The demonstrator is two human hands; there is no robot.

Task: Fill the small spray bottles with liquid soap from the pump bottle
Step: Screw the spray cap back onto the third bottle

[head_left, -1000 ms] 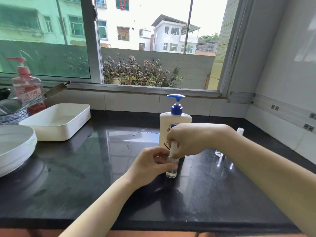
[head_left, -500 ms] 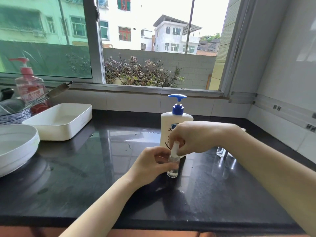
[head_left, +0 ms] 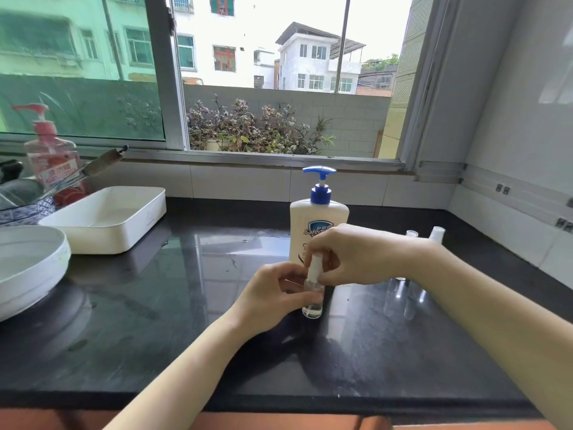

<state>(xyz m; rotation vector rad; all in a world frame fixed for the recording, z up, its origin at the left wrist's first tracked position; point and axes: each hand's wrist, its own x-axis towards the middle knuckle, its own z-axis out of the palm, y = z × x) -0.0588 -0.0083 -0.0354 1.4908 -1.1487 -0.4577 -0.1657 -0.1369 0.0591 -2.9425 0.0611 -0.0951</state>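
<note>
While your forearms reach in over the black countertop (head_left: 148, 324), your left hand (head_left: 273, 294) curls fingers and thumb round the clear body of a small spray bottle (head_left: 313, 304), which stands upright on the stone just in front of the pump bottle (head_left: 319, 220). Your right hand (head_left: 352, 252), coming in from the right of the pump bottle, pinches the white spray head (head_left: 314, 269) at the small bottle's neck between thumb and fingertips. Whether that head is seated or loose cannot be told. The two hands nearly meet over the one bottle.

Directly behind them the pump bottle stands upright, cream-white with a blue pump on top and a blue shield label facing you; your right knuckles cover its lower front. Right of the pump bottle, partly hidden behind your right wrist, stand two more small bottles (head_left: 411, 234), one showing a clear neck, the other a white cap.

Well left of the pump bottle sits a white rectangular tray (head_left: 136, 221), with a round white basin (head_left: 46, 259) farther left and nearer you. Beyond the tray, far left of the pump bottle, a pink pump bottle (head_left: 52, 156) stands by the window (head_left: 167, 88). Behind the pump bottle, past the sill, flowering plants (head_left: 257, 128) line a grey wall.
</note>
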